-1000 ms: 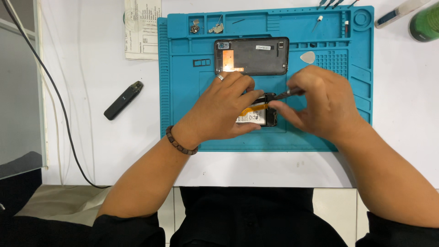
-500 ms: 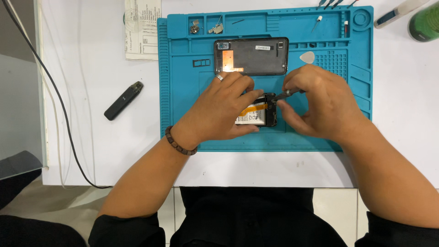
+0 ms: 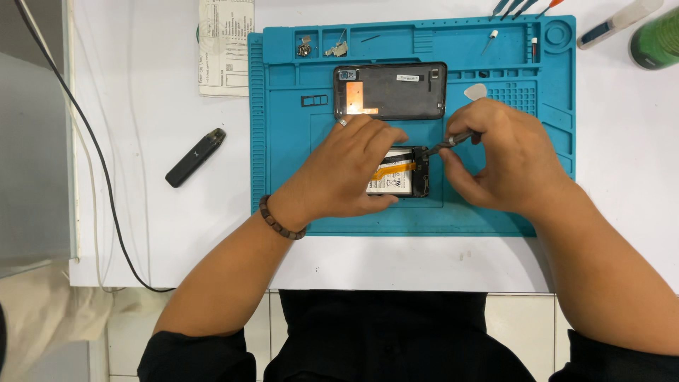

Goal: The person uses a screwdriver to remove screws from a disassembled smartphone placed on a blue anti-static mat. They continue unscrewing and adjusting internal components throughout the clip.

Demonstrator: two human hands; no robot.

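White tabletop carries a blue rectangular work mat with moulded tray pockets along its top edge. Opened phone body lies mid-mat, white battery and orange flex strip exposed; it's mostly covered by the left hand, whose grip is pressed flat over it, pinning it down. Right hand has its grip clenched on a thin dark-handled tool, tip touching the phone's top right corner. Separate dark back cover with an orange square patch sits just above the phone, apart from it. Printed white paper sheet, rectangular, sits at the mat's top left corner, partly under the mat edge. Black stick-shaped device left of the mat, near a black cable. Green round container top right. White pick near the right hand. Small metal parts in the top-left pocket.
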